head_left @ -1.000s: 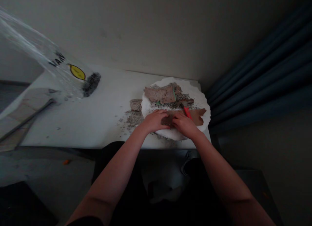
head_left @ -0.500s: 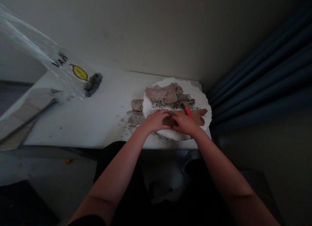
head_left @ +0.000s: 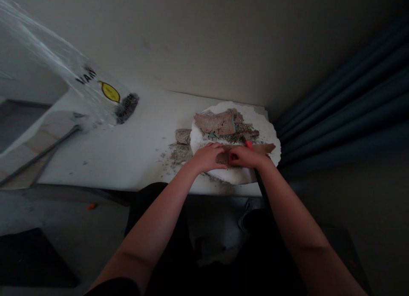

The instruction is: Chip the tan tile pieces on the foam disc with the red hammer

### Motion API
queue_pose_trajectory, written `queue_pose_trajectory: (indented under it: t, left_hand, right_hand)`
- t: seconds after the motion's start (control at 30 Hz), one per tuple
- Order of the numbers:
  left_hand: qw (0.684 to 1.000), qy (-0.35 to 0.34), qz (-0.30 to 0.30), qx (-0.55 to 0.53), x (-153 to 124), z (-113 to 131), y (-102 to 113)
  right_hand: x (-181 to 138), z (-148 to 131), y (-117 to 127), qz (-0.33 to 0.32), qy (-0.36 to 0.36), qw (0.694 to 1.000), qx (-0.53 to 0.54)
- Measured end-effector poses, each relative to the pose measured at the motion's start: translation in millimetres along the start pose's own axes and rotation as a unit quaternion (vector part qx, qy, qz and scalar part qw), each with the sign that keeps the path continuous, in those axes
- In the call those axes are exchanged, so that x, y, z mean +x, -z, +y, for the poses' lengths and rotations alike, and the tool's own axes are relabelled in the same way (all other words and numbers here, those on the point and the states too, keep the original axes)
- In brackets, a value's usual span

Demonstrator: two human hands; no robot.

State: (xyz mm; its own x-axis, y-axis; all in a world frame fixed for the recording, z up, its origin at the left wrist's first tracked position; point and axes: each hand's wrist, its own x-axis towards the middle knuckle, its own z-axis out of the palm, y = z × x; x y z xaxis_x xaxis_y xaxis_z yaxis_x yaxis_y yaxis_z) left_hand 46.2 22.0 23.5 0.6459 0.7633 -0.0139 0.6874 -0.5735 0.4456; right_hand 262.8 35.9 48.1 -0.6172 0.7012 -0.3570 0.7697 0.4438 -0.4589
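Note:
My left hand (head_left: 207,157) curls its thumb and fingers around the left end of a brown cardboard-like piece (head_left: 266,148). Close beside it, my right hand (head_left: 245,157) is closed in a pinch at the piece's darker, textured part (head_left: 221,158). The piece lies across a white, ragged-edged round sheet (head_left: 271,130). Just behind my right hand, a red object (head_left: 249,145) shows in part; its kind is hidden. Farther back on the sheet sit a cracked brown slab (head_left: 215,123) with a green edge and dark grey crumbs (head_left: 244,134).
The sheet rests on a white table (head_left: 140,147). A brownish lump (head_left: 183,136) and grey grit (head_left: 180,153) lie left of it. A clear plastic bag (head_left: 99,89) with a yellow lemon print stands at the left. Dark curtains (head_left: 345,100) hang at the right.
My right hand has rolled into a tighter pinch and covers more of the red object. The left hand keeps its hold. The view has shifted slightly.

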Motion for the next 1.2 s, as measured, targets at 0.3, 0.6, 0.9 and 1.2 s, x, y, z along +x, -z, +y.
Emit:
queue_pose_trajectory:
  t: [0.3, 0.6, 0.9, 1.2]
  left_hand:
    - [1.0, 0.006, -0.001, -0.006, -1, 2, 2]
    - [1.0, 0.006, 0.001, -0.007, -1, 1, 1]
    - [1.0, 0.0, 0.001, -0.005, -1, 1, 2]
    - [1.0, 0.005, 0.001, -0.005, -1, 0, 0]
  right_hand:
    - [-4, -8, 7, 0.001, -0.002, 1.0, -0.008]
    - [-5, -11, 6, 0.005, -0.008, 1.0, -0.024]
    - [-3, -9, 6, 0.001, 0.004, 1.0, -0.025]
    - [-3, -1, 2, 0.009, 0.027, 0.999, -0.017]
